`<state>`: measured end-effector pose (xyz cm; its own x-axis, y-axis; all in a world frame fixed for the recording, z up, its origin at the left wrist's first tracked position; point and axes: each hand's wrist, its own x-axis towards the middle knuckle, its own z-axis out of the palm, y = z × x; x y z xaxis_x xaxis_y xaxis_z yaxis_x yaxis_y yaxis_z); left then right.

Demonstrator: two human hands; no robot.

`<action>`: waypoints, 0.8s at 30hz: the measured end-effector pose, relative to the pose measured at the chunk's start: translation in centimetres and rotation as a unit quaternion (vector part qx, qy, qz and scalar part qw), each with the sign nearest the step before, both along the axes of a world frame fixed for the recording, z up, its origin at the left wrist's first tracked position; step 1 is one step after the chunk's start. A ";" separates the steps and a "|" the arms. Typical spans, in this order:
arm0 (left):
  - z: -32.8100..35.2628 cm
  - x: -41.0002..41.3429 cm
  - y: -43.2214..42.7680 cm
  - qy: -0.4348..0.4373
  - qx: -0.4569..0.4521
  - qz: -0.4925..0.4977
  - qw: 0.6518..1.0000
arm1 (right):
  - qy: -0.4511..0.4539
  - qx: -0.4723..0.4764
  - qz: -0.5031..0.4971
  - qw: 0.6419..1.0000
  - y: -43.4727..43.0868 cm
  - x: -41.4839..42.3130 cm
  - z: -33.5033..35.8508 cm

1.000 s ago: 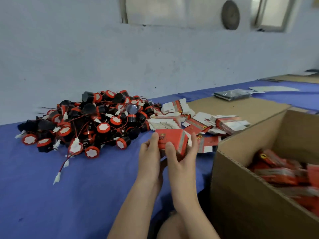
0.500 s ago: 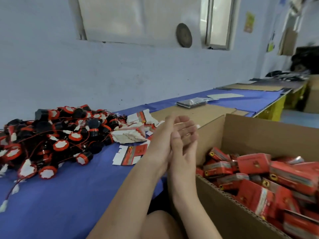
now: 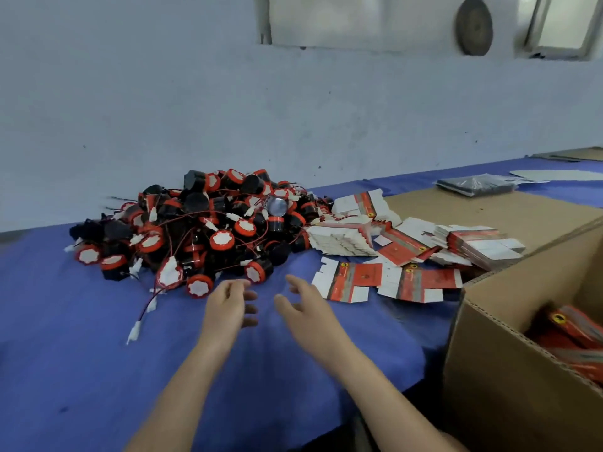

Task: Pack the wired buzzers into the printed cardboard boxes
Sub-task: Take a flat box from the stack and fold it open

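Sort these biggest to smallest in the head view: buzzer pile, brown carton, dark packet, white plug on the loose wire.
1. The buzzer pile and the brown carton: about alike; the carton is nearer and cropped.
2. The dark packet, far back.
3. The white plug.

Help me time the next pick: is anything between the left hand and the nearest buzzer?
Nothing visible. The left hand is open and empty over the cloth, just short of the nearest buzzer. Only bare cloth lies between them. A loose wire lies further left, out of the path.
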<state>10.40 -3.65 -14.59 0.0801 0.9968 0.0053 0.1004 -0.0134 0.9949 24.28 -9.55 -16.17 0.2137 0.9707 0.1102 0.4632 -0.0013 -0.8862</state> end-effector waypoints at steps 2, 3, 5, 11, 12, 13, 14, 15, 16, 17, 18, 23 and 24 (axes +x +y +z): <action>-2.4 -1.7 1.6 0.029 -0.010 0.028 0.999 | -0.064 0.000 -0.006 0.998 1.5 0.5 -0.3; -3.2 -2.4 2.2 0.046 -0.012 0.027 0.999 | -0.123 0.010 -0.016 0.992 2.3 0.8 -0.7; -3.9 -3.3 2.8 0.076 -0.013 0.005 0.997 | -0.238 0.006 -0.045 0.970 3.7 1.4 -1.0; -4.2 -5.2 2.7 0.112 0.033 0.001 0.993 | -0.354 -0.082 -0.145 0.920 5.9 4.1 -3.0; -4.2 -5.3 2.6 0.112 0.035 0.000 0.993 | -0.363 -0.099 -0.146 0.915 6.1 4.4 -3.4; -4.1 -5.3 2.6 0.112 0.036 0.001 0.993 | -0.371 -0.099 -0.153 0.911 6.4 4.6 -3.6; -4.0 -5.4 2.6 0.112 0.036 0.001 0.993 | -0.382 -0.089 -0.161 0.906 6.6 4.9 -3.7; -3.9 -5.5 2.6 0.112 0.036 0.003 0.993 | -0.394 -0.078 -0.169 0.900 6.7 5.1 -3.7; -3.8 -5.5 2.6 0.113 0.037 0.004 0.993 | -0.404 -0.071 -0.174 0.896 6.7 5.2 -3.5; -3.9 -5.6 2.6 0.113 0.036 0.006 0.993 | -0.409 -0.068 -0.176 0.893 6.7 5.2 -3.5; -3.9 -5.6 2.5 0.113 0.035 0.008 0.993 | -0.411 -0.066 -0.176 0.892 6.6 5.3 -3.4; -4.1 -5.5 2.3 0.101 0.039 0.010 0.994 | -0.355 -0.034 -0.184 0.916 6.1 5.6 -2.9; -4.1 -5.5 2.2 0.100 0.039 0.010 0.994 | -0.336 -0.026 -0.180 0.924 6.0 5.8 -2.8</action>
